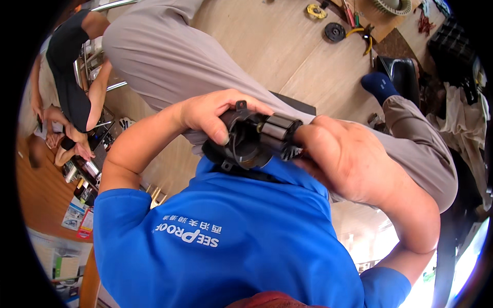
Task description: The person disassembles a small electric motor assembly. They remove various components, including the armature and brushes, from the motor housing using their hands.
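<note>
A black round motor housing [247, 146] with mounting tabs is gripped by my left hand [208, 114], thumb over its near rim and fingers around the far side. My right hand [344, 154] closes around one end of a motor armature [280, 129], a cylinder with shiny dark metal bands. The armature's other end points left into the mouth of the housing. How deep its shaft sits inside, I cannot tell. Both parts are held over my lap, in front of my blue shirt [267, 215].
On the floor at the far right lie yellow-handled pliers [366, 38], screwdrivers [351, 14], a black disc [335, 32] and a yellow round part [316, 11]. A pale finned ring [394, 5] rests on cardboard beyond them. Another person [72, 72] sits at the left, hands near a cluttered surface.
</note>
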A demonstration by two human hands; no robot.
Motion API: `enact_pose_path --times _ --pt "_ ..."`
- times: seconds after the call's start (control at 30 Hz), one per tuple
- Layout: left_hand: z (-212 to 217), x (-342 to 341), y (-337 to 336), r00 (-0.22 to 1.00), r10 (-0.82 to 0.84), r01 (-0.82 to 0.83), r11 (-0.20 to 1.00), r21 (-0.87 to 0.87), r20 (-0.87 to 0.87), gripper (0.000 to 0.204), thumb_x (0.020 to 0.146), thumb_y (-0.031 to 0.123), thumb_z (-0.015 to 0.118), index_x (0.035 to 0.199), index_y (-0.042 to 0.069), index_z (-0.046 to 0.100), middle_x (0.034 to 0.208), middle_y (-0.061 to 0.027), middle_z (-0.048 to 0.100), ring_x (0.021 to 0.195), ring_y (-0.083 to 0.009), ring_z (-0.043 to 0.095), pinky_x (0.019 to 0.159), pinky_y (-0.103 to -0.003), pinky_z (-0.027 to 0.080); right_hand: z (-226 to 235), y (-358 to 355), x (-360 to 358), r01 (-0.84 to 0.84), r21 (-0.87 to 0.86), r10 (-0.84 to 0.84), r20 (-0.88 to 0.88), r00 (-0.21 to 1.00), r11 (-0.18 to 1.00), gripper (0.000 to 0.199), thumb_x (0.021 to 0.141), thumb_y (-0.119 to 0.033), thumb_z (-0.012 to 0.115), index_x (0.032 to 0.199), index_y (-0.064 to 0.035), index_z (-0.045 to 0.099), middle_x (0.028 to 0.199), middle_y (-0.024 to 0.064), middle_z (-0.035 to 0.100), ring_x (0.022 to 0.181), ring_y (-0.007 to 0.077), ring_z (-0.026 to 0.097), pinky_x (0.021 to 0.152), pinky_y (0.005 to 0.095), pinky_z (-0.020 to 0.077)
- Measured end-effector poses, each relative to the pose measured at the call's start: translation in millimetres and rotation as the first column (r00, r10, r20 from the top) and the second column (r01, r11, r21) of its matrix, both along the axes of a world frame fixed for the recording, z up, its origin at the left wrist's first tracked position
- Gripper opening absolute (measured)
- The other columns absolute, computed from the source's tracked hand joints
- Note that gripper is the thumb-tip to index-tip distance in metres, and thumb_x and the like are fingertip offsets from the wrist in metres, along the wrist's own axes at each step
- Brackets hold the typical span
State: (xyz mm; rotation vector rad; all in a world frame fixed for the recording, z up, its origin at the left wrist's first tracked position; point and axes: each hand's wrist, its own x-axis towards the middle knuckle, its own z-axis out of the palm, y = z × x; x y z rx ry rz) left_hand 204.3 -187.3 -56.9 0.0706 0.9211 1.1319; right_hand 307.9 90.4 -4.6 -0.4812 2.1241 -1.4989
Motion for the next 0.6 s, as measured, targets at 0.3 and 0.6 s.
enact_pose_path --times 0.3,0.6 --pt "-13 10 -7 0.972 0.03 -0.05 0.996 0.078 0.234 0.105 0.05 0.033 0.092 0.134 -0.009 0.045 0.127 -0.0148 0.057 0.117 -0.0192 0.055 0.103 -0.033 0.04 -15 5 -2 0.099 -0.308 0.016 0.35 0.937 0.946 0.026 0.086 -0.012 0.063 0.099 -0.0001 0.045 0.079 0.0195 0.058 0.073 0.0415 0.058 0.064 0.0452 0.047" --pt "-22 6 -1 0.981 -0.078 0.045 0.982 0.186 0.175 0.102 0.051 0.031 0.092 0.132 -0.011 0.046 0.126 -0.0159 0.058 0.114 -0.0192 0.056 0.1 -0.032 0.042 -9 -3 -1 0.343 -0.202 -0.142 0.64 0.756 0.917 0.02 0.092 -0.01 0.057 0.107 0.0005 0.048 0.072 0.0016 0.054 0.063 0.0078 0.05 0.056 0.0238 0.0406"
